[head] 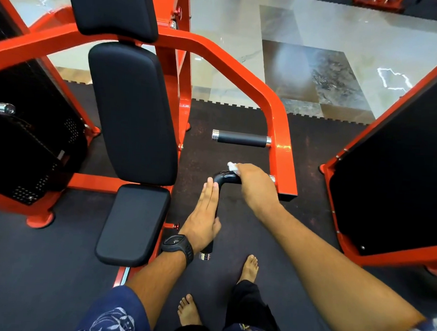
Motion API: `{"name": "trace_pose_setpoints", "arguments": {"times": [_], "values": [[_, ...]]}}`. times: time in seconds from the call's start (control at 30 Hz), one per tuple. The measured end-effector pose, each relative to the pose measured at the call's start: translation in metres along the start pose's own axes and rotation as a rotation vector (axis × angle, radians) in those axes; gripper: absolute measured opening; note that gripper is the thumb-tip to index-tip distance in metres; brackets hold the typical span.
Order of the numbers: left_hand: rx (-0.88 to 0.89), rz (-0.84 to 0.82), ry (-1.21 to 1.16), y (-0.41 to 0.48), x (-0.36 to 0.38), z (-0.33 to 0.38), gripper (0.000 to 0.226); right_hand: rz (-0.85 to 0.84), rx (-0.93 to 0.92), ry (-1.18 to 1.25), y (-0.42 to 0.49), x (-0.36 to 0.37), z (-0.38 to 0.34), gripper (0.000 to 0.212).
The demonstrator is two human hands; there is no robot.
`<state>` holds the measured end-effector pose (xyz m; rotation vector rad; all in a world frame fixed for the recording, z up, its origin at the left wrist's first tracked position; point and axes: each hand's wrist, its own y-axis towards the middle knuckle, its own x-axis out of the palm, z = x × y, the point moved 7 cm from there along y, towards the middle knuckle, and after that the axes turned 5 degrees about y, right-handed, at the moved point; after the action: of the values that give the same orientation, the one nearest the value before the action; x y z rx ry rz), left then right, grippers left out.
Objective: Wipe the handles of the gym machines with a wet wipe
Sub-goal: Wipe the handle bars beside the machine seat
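White and bunched small, the wet wipe (pixel 233 166) sits under the fingers of the right hand (pixel 255 184). That hand curls over the upper bar of the bent handle (pixel 224 177), just beside its elbow, and only a corner of the wipe shows past the knuckles. The left hand (pixel 205 214) lies flat along the lower leg of the same handle with its fingers straight and pressed together. It seems to be steadying the handle rather than gripping it.

The main risk is patchy cleaning. A wipe balled this tight touches only a narrow strip, so the underside of the bar and the inside of the elbow could easily be missed. The bare left palm also rests on a stretch that needs wiping, and may smear it again afterwards.

The handle hangs from the orange arm (pixel 272 110), which probably pivots. A firm push from the right hand could swing it, and a flat hand has little hold to stop that. The bar looks glossy near the bend, perhaps damp, so the wipe could skid off and drop to the floor mat (pixel 234 241) by the bare feet (pixel 249 268).

Above, well apart, the straight handle (pixel 241 138) looks matte and may get skipped.
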<state>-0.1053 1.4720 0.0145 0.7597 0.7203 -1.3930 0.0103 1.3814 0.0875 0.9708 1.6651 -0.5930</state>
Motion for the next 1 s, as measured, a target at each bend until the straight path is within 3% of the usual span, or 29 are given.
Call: {"name": "trace_pose_setpoints", "arguments": {"times": [0.13,0.2,0.27,0.33,0.47,0.57,0.7,0.77,0.9,1.0], "values": [[-0.009,-0.015,-0.027,0.002,-0.002,-0.001,0.098,0.01,-0.256,-0.046,-0.014,0.015,-0.037,0.053],[0.001,-0.02,-0.018,0.001,-0.004,0.0,0.095,-0.034,-0.167,0.011,-0.018,0.009,-0.014,0.054],[0.002,-0.026,-0.006,-0.001,-0.005,-0.001,0.093,0.059,-0.089,0.003,-0.028,0.002,0.008,0.053],[-0.001,-0.023,-0.004,-0.001,-0.005,-0.001,0.093,0.12,-0.143,-0.003,-0.043,0.01,-0.001,0.057],[0.004,-0.025,-0.001,-0.001,-0.004,-0.002,0.093,0.105,-0.215,0.073,-0.046,0.018,-0.012,0.039],[0.012,-0.038,0.024,-0.001,-0.005,-0.001,0.094,0.349,-0.101,0.026,-0.044,-0.003,0.006,0.018],[0.002,-0.044,0.007,-0.001,-0.005,-0.001,0.094,0.398,-0.039,0.078,-0.042,0.001,-0.002,0.026],[0.008,-0.046,0.006,-0.001,-0.005,0.0,0.095,0.339,-0.087,0.063,-0.031,0.002,-0.019,0.034],[-0.006,-0.061,0.004,0.0,-0.006,0.0,0.098,0.066,-0.31,-0.082,-0.006,0.017,-0.043,0.04],[-0.015,-0.051,0.0,0.0,-0.007,0.001,0.095,-0.092,-0.16,-0.187,0.014,0.007,-0.01,0.03]]}}
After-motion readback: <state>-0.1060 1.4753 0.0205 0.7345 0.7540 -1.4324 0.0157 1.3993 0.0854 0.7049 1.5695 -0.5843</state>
